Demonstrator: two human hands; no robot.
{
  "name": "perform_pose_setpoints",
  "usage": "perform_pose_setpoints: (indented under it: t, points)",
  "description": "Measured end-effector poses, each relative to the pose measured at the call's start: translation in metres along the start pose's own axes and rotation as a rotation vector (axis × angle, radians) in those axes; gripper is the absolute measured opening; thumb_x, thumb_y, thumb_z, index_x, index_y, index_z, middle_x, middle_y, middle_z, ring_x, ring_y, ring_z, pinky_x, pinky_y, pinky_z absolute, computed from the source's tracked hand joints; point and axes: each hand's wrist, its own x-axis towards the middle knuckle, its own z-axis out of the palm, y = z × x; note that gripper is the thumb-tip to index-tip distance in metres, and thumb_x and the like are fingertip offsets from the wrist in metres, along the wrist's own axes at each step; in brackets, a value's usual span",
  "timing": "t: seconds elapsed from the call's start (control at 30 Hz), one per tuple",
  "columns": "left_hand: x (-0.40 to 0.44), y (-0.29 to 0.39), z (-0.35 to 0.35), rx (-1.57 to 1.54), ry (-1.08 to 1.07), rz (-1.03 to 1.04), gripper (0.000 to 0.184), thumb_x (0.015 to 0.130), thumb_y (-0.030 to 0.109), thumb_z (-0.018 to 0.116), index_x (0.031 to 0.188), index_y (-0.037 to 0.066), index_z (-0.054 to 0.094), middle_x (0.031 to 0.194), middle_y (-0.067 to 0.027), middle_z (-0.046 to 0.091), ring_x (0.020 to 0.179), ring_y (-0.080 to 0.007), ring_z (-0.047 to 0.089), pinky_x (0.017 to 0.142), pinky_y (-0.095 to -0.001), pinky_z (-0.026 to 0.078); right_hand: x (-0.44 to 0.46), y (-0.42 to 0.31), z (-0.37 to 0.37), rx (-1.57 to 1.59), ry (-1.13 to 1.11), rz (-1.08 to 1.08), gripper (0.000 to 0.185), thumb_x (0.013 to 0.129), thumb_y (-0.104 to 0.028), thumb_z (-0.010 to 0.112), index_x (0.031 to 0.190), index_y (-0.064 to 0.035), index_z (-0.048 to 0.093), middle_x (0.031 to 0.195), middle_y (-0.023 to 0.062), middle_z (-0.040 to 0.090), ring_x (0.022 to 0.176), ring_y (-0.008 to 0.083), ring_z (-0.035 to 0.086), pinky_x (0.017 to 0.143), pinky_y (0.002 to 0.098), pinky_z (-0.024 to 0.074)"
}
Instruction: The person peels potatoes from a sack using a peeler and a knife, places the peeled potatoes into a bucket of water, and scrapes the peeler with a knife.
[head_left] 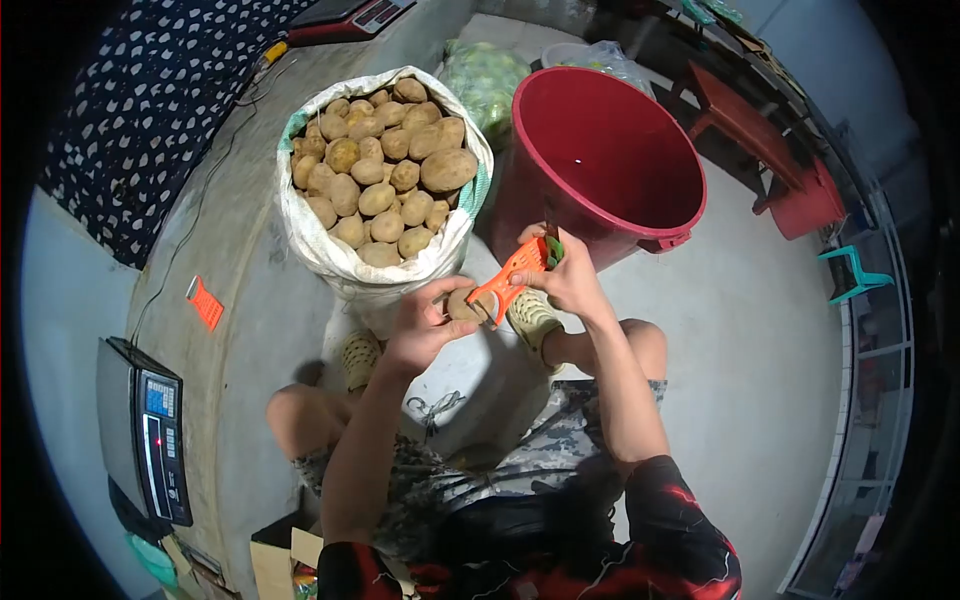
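peeler (520, 266) slants from right hand (572, 277) to potato (461, 306)

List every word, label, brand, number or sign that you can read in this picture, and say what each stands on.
No text can be read with certainty.
Scale with the blue keypad: its keys and panel carry markings, too small to read.
Red scale at the top: panel markings too small and blurred.
White sack: no lettering that I can make out.
Orange peeler: none legible.
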Motion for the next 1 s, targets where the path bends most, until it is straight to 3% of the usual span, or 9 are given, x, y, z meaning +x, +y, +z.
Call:
perform_pose_setpoints:
  t: [0.07,0.17,0.27,0.5,0.67,0.7,0.8,0.9,1.0]
  points:
    - [-0.002,-0.005,0.000,0.002,-0.008,0.023,0.051,0.080,-0.010,0.070,0.128,-0.004,0.052,0.119,-0.0092,0.059,0.111,-0.0178,0.059,0.097,-0.0324,0.050,0.006,0.004,-0.004,-0.046,-0.028,-0.010,0.045,0.067,-0.009,0.089,0.100,-0.0007,0.059,0.085,0.0024,0.063,0.081,0.0086,0.057,0.075,0.0275,0.0493]
    - [-0.006,-0.007,-0.008,0.058,-0.052,0.145,0.052,0.080,-0.010,0.069,0.129,-0.003,0.053,0.120,-0.0086,0.060,0.112,-0.0180,0.059,0.098,-0.0326,0.049,0.018,0.013,-0.019,-0.059,0.127,-0.057,0.041,0.068,-0.005,0.087,0.098,-0.0006,0.059,0.084,0.0031,0.064,0.080,0.0086,0.059,0.073,0.0276,0.0498]
    - [-0.011,-0.005,-0.015,-0.027,-0.026,0.098,0.053,0.080,-0.008,0.068,0.131,-0.003,0.052,0.121,-0.0099,0.060,0.111,-0.0182,0.059,0.098,-0.0328,0.048,0.019,0.008,-0.025,0.198,0.077,0.016,0.040,0.071,-0.001,0.085,0.100,-0.0027,0.059,0.084,0.0004,0.064,0.077,0.0085,0.058,0.071,0.0262,0.0493]
    - [-0.008,-0.011,-0.008,-0.213,-0.004,0.121,0.052,0.083,-0.009,0.064,0.132,-0.003,0.051,0.124,-0.0129,0.059,0.116,-0.0188,0.055,0.099,-0.0329,0.047,0.002,-0.015,0.009,0.235,-0.070,0.050,0.047,0.069,-0.006,0.088,0.105,-0.0019,0.059,0.088,-0.0016,0.061,0.082,0.0074,0.056,0.076,0.0257,0.0480]
    - [-0.008,-0.014,-0.010,-0.232,-0.013,0.113,0.052,0.083,-0.010,0.061,0.134,-0.004,0.049,0.129,-0.0139,0.055,0.118,-0.0217,0.054,0.103,-0.0357,0.044,0.006,-0.013,0.010,-0.025,-0.015,-0.071,0.049,0.066,-0.012,0.090,0.104,0.0000,0.061,0.092,0.0031,0.065,0.086,0.0113,0.058,0.080,0.0291,0.0490]
    - [-0.009,-0.016,-0.012,-0.232,-0.010,0.109,0.052,0.083,-0.010,0.061,0.134,-0.004,0.049,0.129,-0.0139,0.055,0.118,-0.0217,0.054,0.103,-0.0357,0.044,0.010,-0.013,0.008,-0.047,0.019,-0.132,0.047,0.067,-0.009,0.089,0.103,0.0009,0.061,0.091,0.0042,0.066,0.087,0.0131,0.059,0.081,0.0293,0.0493]
    - [-0.012,-0.014,-0.014,-0.081,-0.041,0.160,0.052,0.084,-0.010,0.060,0.134,-0.003,0.049,0.128,-0.0136,0.055,0.119,-0.0215,0.054,0.104,-0.0357,0.043,0.022,0.004,-0.014,0.086,0.168,0.003,0.042,0.070,0.000,0.084,0.103,0.0009,0.059,0.089,0.0048,0.065,0.083,0.0116,0.060,0.078,0.0285,0.0502]
    - [-0.013,-0.008,-0.011,-0.223,-0.037,0.152,0.050,0.084,-0.006,0.058,0.134,-0.005,0.047,0.126,-0.0162,0.057,0.112,-0.0260,0.059,0.100,-0.0388,0.046,0.019,0.002,-0.017,0.140,0.111,-0.021,0.041,0.071,0.000,0.084,0.103,-0.0007,0.059,0.088,0.0032,0.064,0.081,0.0099,0.060,0.074,0.0272,0.0504]
    - [-0.012,-0.010,-0.009,-0.184,-0.005,0.091,0.052,0.085,-0.010,0.058,0.135,-0.003,0.048,0.129,-0.0125,0.055,0.118,-0.0211,0.054,0.104,-0.0346,0.043,0.008,-0.016,0.002,0.238,-0.004,-0.048,0.042,0.074,-0.006,0.085,0.106,-0.0011,0.059,0.090,0.0004,0.063,0.081,0.0079,0.058,0.073,0.0249,0.0489]
